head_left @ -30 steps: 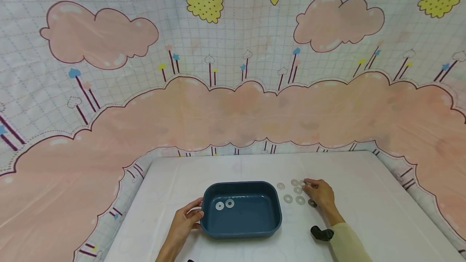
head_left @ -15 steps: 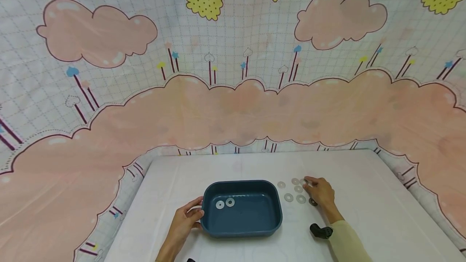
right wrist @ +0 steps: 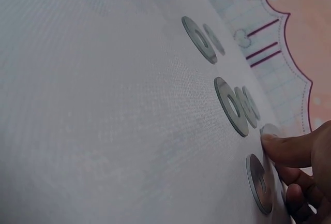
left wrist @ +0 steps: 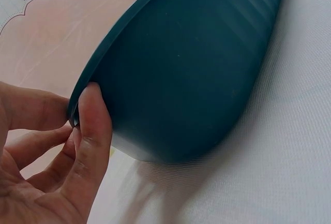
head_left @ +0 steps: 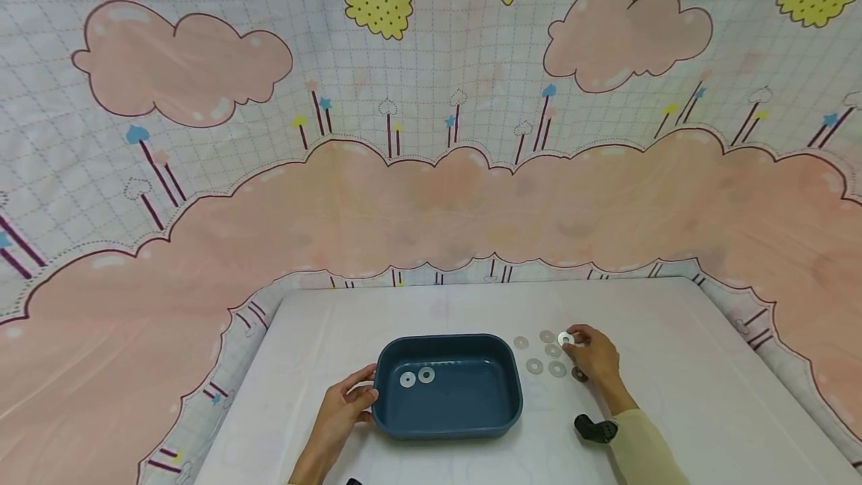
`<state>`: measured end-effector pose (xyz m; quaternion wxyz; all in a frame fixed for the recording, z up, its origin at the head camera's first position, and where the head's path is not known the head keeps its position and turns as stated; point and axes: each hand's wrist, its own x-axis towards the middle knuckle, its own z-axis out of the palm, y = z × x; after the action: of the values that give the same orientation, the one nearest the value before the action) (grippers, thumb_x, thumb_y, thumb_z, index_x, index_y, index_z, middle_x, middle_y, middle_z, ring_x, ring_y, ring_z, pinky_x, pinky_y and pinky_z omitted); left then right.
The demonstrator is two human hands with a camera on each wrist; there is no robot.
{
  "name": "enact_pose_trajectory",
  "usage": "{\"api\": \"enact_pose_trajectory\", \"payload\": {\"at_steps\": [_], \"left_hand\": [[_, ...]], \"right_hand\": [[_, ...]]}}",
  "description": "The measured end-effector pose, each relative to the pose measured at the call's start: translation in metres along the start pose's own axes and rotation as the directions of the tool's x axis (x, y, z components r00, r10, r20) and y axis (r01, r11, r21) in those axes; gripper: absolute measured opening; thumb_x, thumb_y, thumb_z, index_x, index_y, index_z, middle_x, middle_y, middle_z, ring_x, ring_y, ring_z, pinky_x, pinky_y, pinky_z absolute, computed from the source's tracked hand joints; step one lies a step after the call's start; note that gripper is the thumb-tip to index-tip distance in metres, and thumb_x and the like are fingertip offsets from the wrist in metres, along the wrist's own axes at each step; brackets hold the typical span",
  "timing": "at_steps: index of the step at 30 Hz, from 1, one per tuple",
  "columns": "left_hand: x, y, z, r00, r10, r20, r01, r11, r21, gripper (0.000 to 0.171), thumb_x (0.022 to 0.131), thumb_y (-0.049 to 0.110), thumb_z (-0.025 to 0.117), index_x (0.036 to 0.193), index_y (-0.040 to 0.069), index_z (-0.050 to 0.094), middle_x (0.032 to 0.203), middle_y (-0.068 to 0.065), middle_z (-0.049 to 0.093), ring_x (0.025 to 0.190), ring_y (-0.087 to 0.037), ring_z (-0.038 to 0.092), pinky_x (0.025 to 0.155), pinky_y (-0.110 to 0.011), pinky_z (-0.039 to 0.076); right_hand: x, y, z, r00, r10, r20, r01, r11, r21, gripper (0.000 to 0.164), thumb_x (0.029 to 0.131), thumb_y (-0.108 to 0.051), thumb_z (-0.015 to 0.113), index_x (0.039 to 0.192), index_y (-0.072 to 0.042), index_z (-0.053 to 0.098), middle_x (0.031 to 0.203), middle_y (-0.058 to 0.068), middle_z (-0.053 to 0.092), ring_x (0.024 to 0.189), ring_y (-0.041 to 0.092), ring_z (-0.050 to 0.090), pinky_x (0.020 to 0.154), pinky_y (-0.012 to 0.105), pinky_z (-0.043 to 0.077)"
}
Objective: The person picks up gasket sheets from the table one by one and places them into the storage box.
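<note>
On the table stands a dark blue rectangular tray (head_left: pixel 447 426), with two flat metal washers (head_left: pixel 407 379) lying inside at its left. My left hand (head_left: pixel 342 404) grips the tray's left rim; in the left wrist view the thumb presses its outer wall and the index finger reaches the rim (left wrist: pixel 103 50). To the right of the tray my right hand (head_left: pixel 595 358) pinches a bright washer (head_left: pixel 562 337) between thumb and fingers. Several other washers (head_left: pixel 557 370) lie flat around it, and a darker one (head_left: pixel 578 374) sits just under the hand. My right thumb partly hides the pinched washer in the right wrist view.
A white cloth covers the table (head_left: pixel 707 380). Behind it hangs a patterned curtain (head_left: pixel 431 208) with clouds and stars. A black device (head_left: pixel 595 429) sits at my right wrist, beside a pale yellow sleeve (head_left: pixel 643 447).
The washer at my right fingertips has tipped up, so its bright face now shows. My left hand and the tray stay in place.
</note>
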<state>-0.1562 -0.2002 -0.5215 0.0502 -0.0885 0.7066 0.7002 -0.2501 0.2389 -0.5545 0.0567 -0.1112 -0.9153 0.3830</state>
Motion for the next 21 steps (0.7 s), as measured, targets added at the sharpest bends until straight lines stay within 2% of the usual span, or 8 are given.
{"api": "enact_pose_trajectory", "payload": {"at_steps": [5, 11, 21], "left_hand": [[-0.001, 0.000, 0.000, 1.000, 0.005, -0.003, -0.005, 1.000, 0.008, 0.049, 0.089, -0.002, 0.063, 0.137, 0.000, 0.055, 0.123, -0.018, 0.056, 0.086, -0.014, 0.061, 0.059, -0.031, 0.055], [0.000, 0.000, 0.001, 1.000, 0.005, -0.010, -0.005, 1.000, 0.003, 0.048, 0.090, -0.002, 0.063, 0.137, 0.000, 0.055, 0.124, -0.018, 0.056, 0.087, -0.015, 0.062, 0.059, -0.030, 0.055], [0.000, 0.000, 0.002, 1.000, -0.001, -0.011, 0.001, 1.000, 0.013, 0.048, 0.090, -0.003, 0.062, 0.137, 0.000, 0.055, 0.125, -0.018, 0.056, 0.088, -0.015, 0.061, 0.060, -0.030, 0.055]], "right_hand": [[-0.002, -0.001, -0.003, 1.000, 0.006, -0.015, -0.005, 0.998, 0.066, 0.028, 0.086, -0.009, 0.068, 0.113, 0.000, 0.064, 0.099, 0.017, 0.064, 0.086, 0.025, 0.052, 0.069, 0.029, 0.036], [-0.001, 0.000, -0.006, 0.999, -0.017, -0.044, 0.021, 0.996, 0.090, 0.023, 0.090, -0.008, 0.063, 0.111, -0.002, 0.066, 0.097, 0.016, 0.066, 0.080, 0.020, 0.052, 0.068, 0.028, 0.038], [-0.007, -0.001, -0.012, 0.998, 0.021, -0.053, -0.013, 0.990, 0.140, 0.022, 0.092, -0.011, 0.061, 0.112, -0.005, 0.068, 0.098, 0.013, 0.067, 0.081, 0.016, 0.054, 0.072, 0.027, 0.039]]}}
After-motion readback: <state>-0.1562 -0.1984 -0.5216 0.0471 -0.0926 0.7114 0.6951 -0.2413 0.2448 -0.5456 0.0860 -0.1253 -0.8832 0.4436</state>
